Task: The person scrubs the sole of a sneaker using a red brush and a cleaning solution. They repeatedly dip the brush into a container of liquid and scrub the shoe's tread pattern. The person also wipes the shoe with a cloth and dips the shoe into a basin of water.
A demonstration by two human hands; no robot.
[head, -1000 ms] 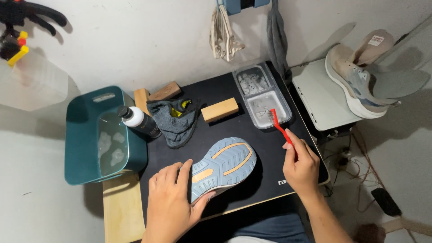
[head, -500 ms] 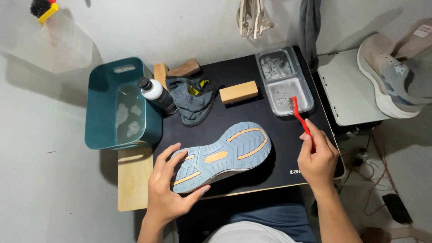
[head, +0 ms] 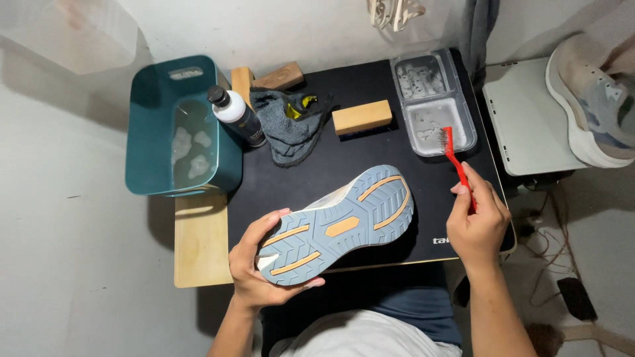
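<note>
Right at the front edge of the black tabletop (head: pixel 397 99), a running shoe (head: pixel 337 225) lies sole-up, its blue-grey tread crossed by orange strips and a pale midsole showing along the far side. The left hand (head: pixel 261 261) cups its heel end, thumb under the sole's near rim and fingers curled over the far side, so the shoe is clamped in that grasp. The right hand (head: pixel 477 225) is at the tabletop's right edge, fingers closed around the handle of a red brush (head: pixel 455 162) whose bristled head reaches into the near compartment of a clear two-part tray (head: pixel 463 109) at the back right corner. A wooden block brush (head: pixel 362 117) lies just left of the tray, and a dark grey cloth (head: pixel 288 125) is bunched beside it toward the back left. A black bottle with a white neck (head: pixel 237 116) leans at the left edge, against a teal bin (head: pixel 155 125) holding water, which sits off the tabletop on a light wooden board (head: pixel 202 241). Two more wooden pieces (head: pixel 278 76) rest at the back left corner. To the right, a white stand (head: pixel 529 119) carries a second shoe (head: pixel 592 99), and pale walls surround the setup.
</note>
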